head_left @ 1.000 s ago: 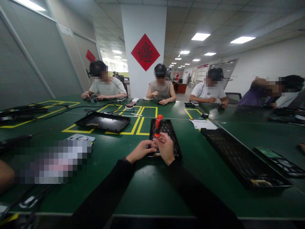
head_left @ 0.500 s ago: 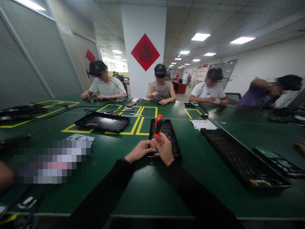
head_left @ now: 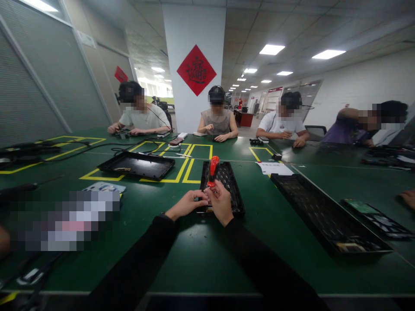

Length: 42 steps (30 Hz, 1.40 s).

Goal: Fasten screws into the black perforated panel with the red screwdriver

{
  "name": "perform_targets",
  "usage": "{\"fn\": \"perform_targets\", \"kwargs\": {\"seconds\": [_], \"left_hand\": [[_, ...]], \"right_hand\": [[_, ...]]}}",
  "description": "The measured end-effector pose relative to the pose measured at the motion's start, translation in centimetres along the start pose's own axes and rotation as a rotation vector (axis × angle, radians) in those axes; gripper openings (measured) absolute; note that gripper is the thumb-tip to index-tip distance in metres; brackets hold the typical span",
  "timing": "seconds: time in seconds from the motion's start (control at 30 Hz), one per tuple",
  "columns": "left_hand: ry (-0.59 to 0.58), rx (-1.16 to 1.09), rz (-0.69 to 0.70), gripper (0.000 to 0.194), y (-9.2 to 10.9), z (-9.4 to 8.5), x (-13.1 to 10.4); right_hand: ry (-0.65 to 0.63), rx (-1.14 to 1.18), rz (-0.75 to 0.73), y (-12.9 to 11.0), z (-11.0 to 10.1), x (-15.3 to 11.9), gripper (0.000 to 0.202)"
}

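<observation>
At centre, the right hand is grasping a red-and-black screwdriver above a black casing; the left hand is curling alongside, its grip unclear.

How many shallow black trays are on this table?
3 visible: the middle tray below your right hand, the left tray farther back, and the long tray to the right.

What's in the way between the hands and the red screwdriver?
Nothing visible: the right hand holds the red screwdriver over the black tray. The left hand is close beside the right.
</observation>
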<state>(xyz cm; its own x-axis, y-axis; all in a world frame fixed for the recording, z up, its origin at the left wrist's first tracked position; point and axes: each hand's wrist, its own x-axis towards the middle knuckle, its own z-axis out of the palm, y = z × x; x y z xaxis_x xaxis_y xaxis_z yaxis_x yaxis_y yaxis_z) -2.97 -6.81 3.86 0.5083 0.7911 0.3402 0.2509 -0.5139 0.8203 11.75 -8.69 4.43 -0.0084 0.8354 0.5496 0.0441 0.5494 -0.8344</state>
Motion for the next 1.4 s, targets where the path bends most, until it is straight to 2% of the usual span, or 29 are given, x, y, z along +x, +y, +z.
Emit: {"fn": "perform_targets", "kwargs": {"seconds": [0.33,0.57,0.83,1.1,1.23,1.4], "left_hand": [[0.055,0.015,-0.007,0.016,-0.2,0.6,0.1],[0.066,0.007,-0.035,0.017,0.1,0.8,0.2],[0.083,0.009,-0.062,0.017,0.2,0.9,0.1],[0.023,-0.009,-0.043,0.019,0.2,0.5,0.0],[0.014,-0.022,-0.044,0.019,0.3,0.6,0.0],[0.074,-0.015,-0.046,0.016,0.1,0.8,-0.1]], "right_hand": [[0.008,0.001,-0.004,-0.6,0.0,0.0,0.022],[-0.020,-0.065,-0.026,-1.1,-0.1,-0.3,0.024],[0.046,0.002,0.006,-0.4,-0.1,0.2,0.026],[0.036,0.044,0.022,-0.4,-0.3,0.3,0.019],[0.028,0.107,0.040,-0.5,-0.3,0.4,0.026],[0.062,0.152,0.039,-0.4,-0.1,0.4,0.038]]}}
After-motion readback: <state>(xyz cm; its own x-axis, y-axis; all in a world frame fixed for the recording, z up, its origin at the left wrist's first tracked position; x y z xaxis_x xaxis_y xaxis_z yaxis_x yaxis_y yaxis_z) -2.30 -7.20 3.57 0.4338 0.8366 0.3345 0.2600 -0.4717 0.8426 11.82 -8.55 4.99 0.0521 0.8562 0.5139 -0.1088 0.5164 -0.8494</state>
